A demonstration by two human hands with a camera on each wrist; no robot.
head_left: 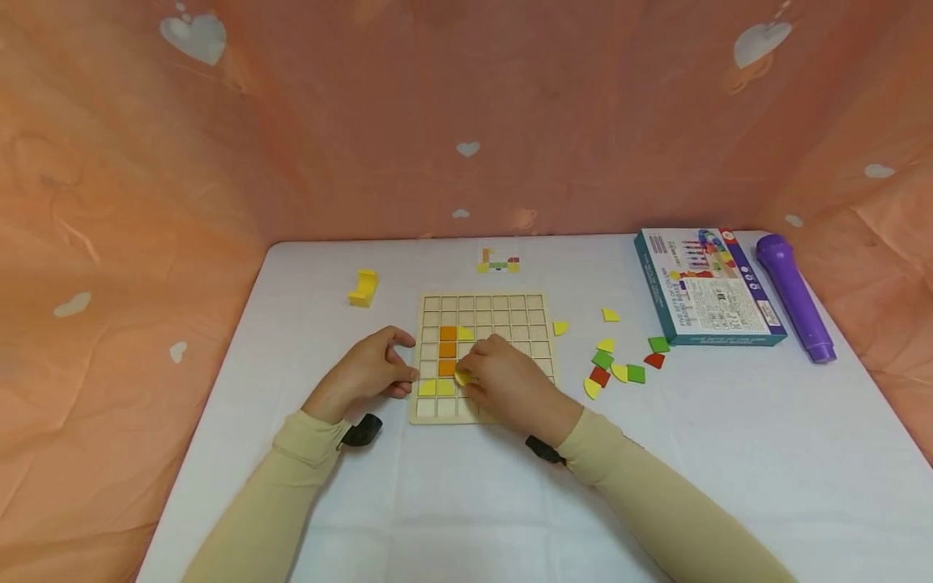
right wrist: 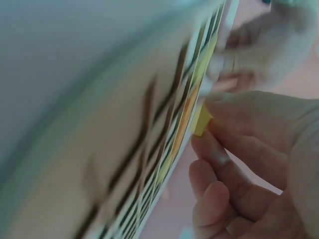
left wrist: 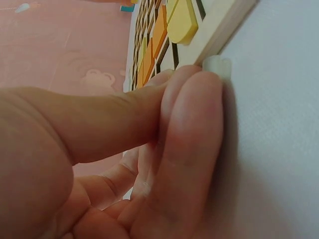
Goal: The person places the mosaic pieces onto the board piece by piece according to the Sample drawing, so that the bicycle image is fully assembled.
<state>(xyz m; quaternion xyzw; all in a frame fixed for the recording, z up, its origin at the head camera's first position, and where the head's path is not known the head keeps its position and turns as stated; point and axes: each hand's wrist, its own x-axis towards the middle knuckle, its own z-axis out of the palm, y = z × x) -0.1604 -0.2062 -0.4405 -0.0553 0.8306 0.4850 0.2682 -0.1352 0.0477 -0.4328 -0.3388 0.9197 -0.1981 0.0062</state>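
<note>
Your two beige sleeves, the left [head_left: 251, 514] and the right [head_left: 656, 494], lie nearest the head camera, reaching forward over the white tablecloth [head_left: 466, 502]. With your right hand [head_left: 513, 385] you pinch a small yellow tile [right wrist: 201, 122] between thumb and forefinger; it sits over the wooden grid board [head_left: 538, 317], just beside the lowest of three orange tiles [head_left: 448, 350]. Whether it touches the board, you cannot tell. Your left hand [head_left: 368, 368] rests at the board's left edge, fingers loosely bent and fingertips against the rim, clamped on nothing that shows.

Judging by its look, the tile is light, stiff and smooth, probably painted wood, so it could slip or twist if you squeeze one corner. It seems sturdy enough for a firm pinch. Take it by opposite edges, near the middle, keeping your fingertips high so the lower edge stays free. The board looks rigid but light, and may slide under a push; its rim gives your left fingertips the best bearing.
</note>
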